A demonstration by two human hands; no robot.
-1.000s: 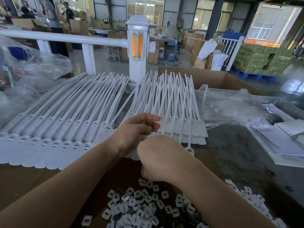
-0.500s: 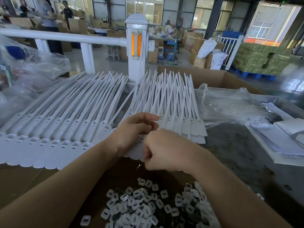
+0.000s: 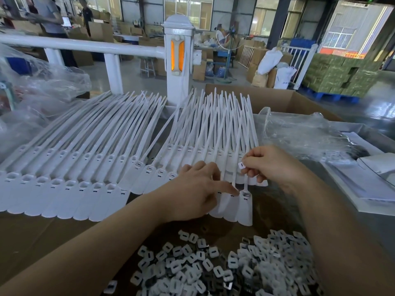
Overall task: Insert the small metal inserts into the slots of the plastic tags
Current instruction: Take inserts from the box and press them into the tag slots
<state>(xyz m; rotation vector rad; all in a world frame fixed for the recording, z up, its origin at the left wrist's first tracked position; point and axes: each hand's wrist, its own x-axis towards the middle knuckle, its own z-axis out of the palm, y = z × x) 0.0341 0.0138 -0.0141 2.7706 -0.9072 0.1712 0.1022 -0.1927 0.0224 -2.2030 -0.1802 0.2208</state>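
Note:
Long white plastic tags (image 3: 89,159) lie fanned out in overlapping rows across the bench, heads toward me. My left hand (image 3: 196,189) rests flat on the near row, its forefinger touching the head of the rightmost tag (image 3: 245,207), whose slot shows a metal insert. My right hand (image 3: 271,165) hovers just above and to the right, pinching one small white insert (image 3: 241,165) between thumb and forefinger. A loose heap of small inserts (image 3: 213,265) lies on the cardboard in front of me.
Crumpled clear plastic bags lie at the left (image 3: 42,88) and right (image 3: 303,135). An open cardboard box (image 3: 277,99) stands behind the tags. A white railing post (image 3: 178,60) rises at the bench's far edge. White sheets (image 3: 363,184) sit at the right.
My right hand has lifted up and to the right from beside the left hand and now shows an insert in its fingertips. The left hand has flattened onto the tags, forefinger extended.

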